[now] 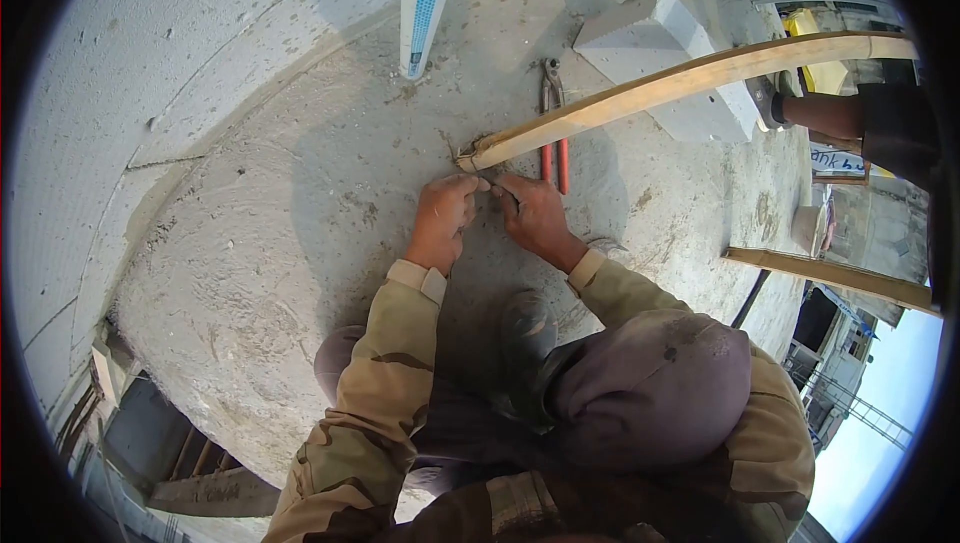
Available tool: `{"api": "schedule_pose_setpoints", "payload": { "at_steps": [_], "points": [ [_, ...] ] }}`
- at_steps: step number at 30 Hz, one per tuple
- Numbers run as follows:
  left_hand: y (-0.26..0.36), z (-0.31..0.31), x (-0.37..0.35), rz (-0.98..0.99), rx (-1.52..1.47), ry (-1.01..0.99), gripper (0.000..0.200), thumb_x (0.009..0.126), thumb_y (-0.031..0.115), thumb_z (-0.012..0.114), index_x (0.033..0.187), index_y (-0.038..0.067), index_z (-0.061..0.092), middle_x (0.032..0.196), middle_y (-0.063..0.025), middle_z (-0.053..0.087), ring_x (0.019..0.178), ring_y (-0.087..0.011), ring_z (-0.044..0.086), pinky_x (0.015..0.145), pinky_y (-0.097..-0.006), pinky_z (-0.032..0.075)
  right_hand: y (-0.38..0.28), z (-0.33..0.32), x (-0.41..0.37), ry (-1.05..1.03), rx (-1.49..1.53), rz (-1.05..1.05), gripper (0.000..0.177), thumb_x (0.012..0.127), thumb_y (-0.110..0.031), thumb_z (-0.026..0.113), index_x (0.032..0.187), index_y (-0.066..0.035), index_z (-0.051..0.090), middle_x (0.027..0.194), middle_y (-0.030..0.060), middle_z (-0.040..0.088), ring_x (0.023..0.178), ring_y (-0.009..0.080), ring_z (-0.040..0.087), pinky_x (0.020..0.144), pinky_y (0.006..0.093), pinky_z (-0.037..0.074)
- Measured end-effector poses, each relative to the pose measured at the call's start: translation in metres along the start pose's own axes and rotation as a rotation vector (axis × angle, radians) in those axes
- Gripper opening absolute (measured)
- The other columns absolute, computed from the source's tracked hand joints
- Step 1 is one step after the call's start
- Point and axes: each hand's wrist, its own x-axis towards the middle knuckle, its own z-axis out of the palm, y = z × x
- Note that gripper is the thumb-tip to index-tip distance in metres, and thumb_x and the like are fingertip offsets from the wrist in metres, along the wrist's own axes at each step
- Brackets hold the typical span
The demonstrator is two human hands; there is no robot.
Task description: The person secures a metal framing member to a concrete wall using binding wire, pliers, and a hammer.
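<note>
The near end of a long wooden strip (640, 86) lies low over the concrete floor, with a thin dark wire (463, 155) looped about its tip. Just below that tip, my left hand (443, 218) is closed, thumb and fingertips pinched on the wire. Close beside it, almost touching, my right hand (540, 220) pinches at the wire too; the strands between the fingers are too fine to follow. Pincers with red handles (554, 128) lie on the floor beyond my right hand, partly under the strip.
A white block (665, 58) rests beyond the pincers. A blue-and-white pipe (425, 13) stands by the block wall (200, 63). At right, another person's leg (830, 115) is beside the strip. A second wooden piece (830, 278) and a floor edge lie lower right; an opening is lower left.
</note>
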Motion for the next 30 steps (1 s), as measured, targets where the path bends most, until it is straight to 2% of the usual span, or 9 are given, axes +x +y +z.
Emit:
{"api": "schedule_pose_setpoints", "payload": {
  "at_steps": [4,8,12,15,20,23,25,28,30],
  "points": [
    [0.015,-0.007,0.007,-0.325,-0.4,-0.042,0.011,0.098,0.01,0.058,0.096,0.001,0.063,0.055,0.0079,0.034,0.045,-0.0062,0.031,0.046,-0.0233,0.029,0.009,0.003,0.002,-0.001,-0.078,-0.027,0.014,0.084,-0.003,0.065,0.097,-0.004,0.066,0.088,0.0189,0.071,0.08,0.0415,0.069,0.069,0.0502,0.054],
    [0.03,-0.016,0.025,-0.454,-0.449,-0.063,0.013,0.099,0.011,0.057,0.094,-0.001,0.062,0.054,0.0078,0.033,0.045,-0.006,0.03,0.044,-0.0231,0.026,0.026,-0.006,0.019,0.013,-0.148,-0.148,0.022,0.081,-0.005,0.068,0.103,-0.006,0.069,0.087,0.0169,0.071,0.08,0.04,0.069,0.07,0.0488,0.055],
    [0.031,-0.014,0.022,-0.413,-0.403,-0.031,0.015,0.099,0.011,0.056,0.095,-0.003,0.061,0.055,0.0075,0.033,0.045,-0.0063,0.029,0.044,-0.0231,0.025,0.02,-0.01,0.013,0.006,-0.143,-0.098,0.024,0.079,0.001,0.07,0.102,-0.003,0.072,0.09,0.0184,0.071,0.083,0.0402,0.069,0.072,0.0472,0.057],
    [0.028,-0.013,0.02,-0.387,-0.374,-0.018,0.016,0.1,0.011,0.056,0.096,-0.003,0.061,0.055,0.0072,0.033,0.045,-0.0063,0.029,0.044,-0.0228,0.026,0.022,-0.013,0.008,-0.002,-0.169,-0.08,0.028,0.078,-0.003,0.065,0.105,-0.007,0.071,0.088,0.0133,0.071,0.087,0.0357,0.069,0.076,0.0479,0.055],
    [0.025,-0.01,0.017,-0.304,-0.262,-0.009,0.016,0.1,0.014,0.057,0.099,-0.002,0.062,0.055,0.0067,0.033,0.046,-0.0062,0.03,0.045,-0.0229,0.026,0.032,-0.017,0.011,-0.042,-0.302,-0.223,0.026,0.078,-0.005,0.061,0.102,-0.006,0.071,0.088,0.0142,0.07,0.09,0.0366,0.069,0.085,0.0487,0.051],
    [0.011,-0.003,0.011,-0.23,-0.177,-0.002,0.017,0.099,0.013,0.06,0.105,-0.002,0.066,0.057,0.0075,0.034,0.046,-0.0055,0.029,0.045,-0.0233,0.026,0.026,-0.026,0.007,-0.101,-0.241,-0.119,0.021,0.08,-0.004,0.064,0.1,-0.004,0.071,0.091,0.0159,0.07,0.095,0.0376,0.066,0.088,0.049,0.05],
    [0.006,0.002,0.002,0.039,0.171,0.07,0.025,0.099,0.015,0.062,0.114,-0.003,0.069,0.058,0.008,0.034,0.046,-0.0053,0.029,0.046,-0.0238,0.026,0.028,-0.03,0.007,-0.075,-0.137,-0.081,0.018,0.08,-0.005,0.062,0.096,-0.004,0.071,0.09,0.0168,0.07,0.092,0.0387,0.066,0.085,0.0499,0.05],
    [0.0,0.011,-0.004,0.123,0.295,0.08,0.032,0.099,0.017,0.062,0.121,-0.005,0.069,0.059,0.0078,0.036,0.046,-0.0055,0.031,0.047,-0.0247,0.026,0.036,-0.03,0.014,-0.123,0.034,0.004,0.015,0.081,-0.007,0.062,0.093,-0.004,0.071,0.091,0.0186,0.071,0.092,0.0398,0.066,0.088,0.0508,0.048],
    [0.008,0.007,0.0,-0.059,0.07,0.034,0.038,0.101,0.022,0.063,0.127,-0.006,0.067,0.058,0.0074,0.037,0.046,-0.0074,0.032,0.046,-0.0251,0.027,0.036,-0.032,0.017,-0.202,0.126,0.084,0.011,0.084,-0.008,0.064,0.092,-0.004,0.071,0.095,0.0203,0.072,0.097,0.0386,0.067,0.095,0.0512,0.046]
  ]
}}
